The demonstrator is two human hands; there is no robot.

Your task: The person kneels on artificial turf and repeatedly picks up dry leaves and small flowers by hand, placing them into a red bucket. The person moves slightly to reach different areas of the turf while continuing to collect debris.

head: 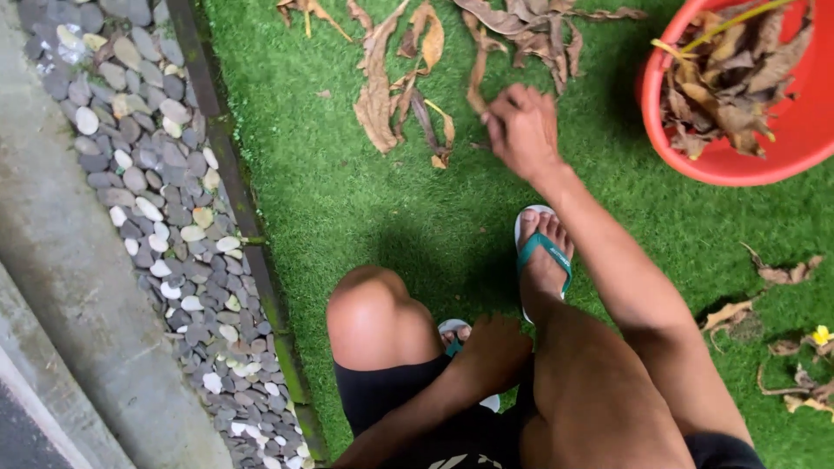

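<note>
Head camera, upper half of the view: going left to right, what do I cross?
Grey concrete strip → band of grey and white pebbles → dark edging strip → big dry brown leaf → right hand → red plastic basin of dry leaves.

The right arm stretches forward and down, the right hand (521,130) at its end with fingers curled together, back of the hand up. The left hand (493,349) hangs low between the bent knees, fingers loosely folded.

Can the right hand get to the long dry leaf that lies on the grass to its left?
Probably yes: the right hand is beside the long dry leaf, with only grass between.
</note>
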